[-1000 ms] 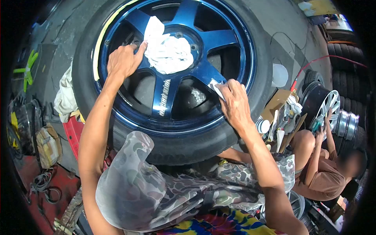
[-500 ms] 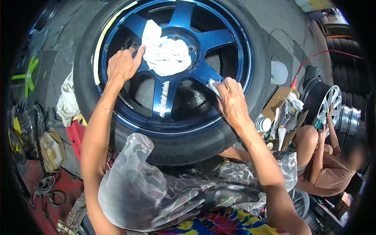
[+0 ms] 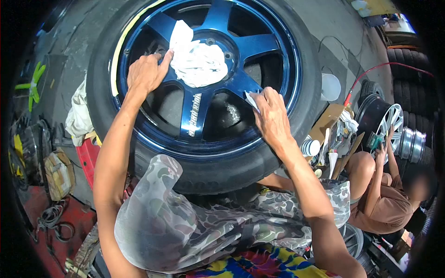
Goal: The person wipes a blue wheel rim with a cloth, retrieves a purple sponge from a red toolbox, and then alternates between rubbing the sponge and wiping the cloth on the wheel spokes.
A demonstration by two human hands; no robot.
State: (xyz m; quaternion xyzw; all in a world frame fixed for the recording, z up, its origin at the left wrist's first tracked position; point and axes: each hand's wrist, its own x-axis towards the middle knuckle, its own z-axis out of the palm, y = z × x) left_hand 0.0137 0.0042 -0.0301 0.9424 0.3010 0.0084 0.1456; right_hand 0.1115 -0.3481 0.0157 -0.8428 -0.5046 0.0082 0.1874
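A tyre (image 3: pixel 208 178) mounted on a blue spoked wheel (image 3: pixel 215 16) lies flat before me, with white lettering on the near spoke. Over its hub is a crumpled white cloth (image 3: pixel 200 67). My left hand (image 3: pixel 146 74) rests on the left spoke area, fingers and thumb apart, its thumb tip at the cloth's edge. At the right, my right hand (image 3: pixel 272 116) pinches a small folded pale sheet (image 3: pixel 251 101) against the lower right spoke near the rim. Whether that sheet is paper or cloth I cannot make out. Yellow tape (image 3: pixel 121 51) runs along the rim's upper left.
A person in a brown shirt (image 3: pixel 387 211) crouches at the right, hands at a silver wheel (image 3: pixel 390 120). Nearby are a white cup (image 3: pixel 310 147), a clear container (image 3: pixel 330 87), a red hose (image 3: pixel 371 69) and stacked tyres (image 3: pixel 408 85). A bright green object (image 3: pixel 34 85) lies left.
My right hand has shifted slightly left and up along the spoke with the pale sheet. The left hand stays in place. The crouching person's hands have moved a little.
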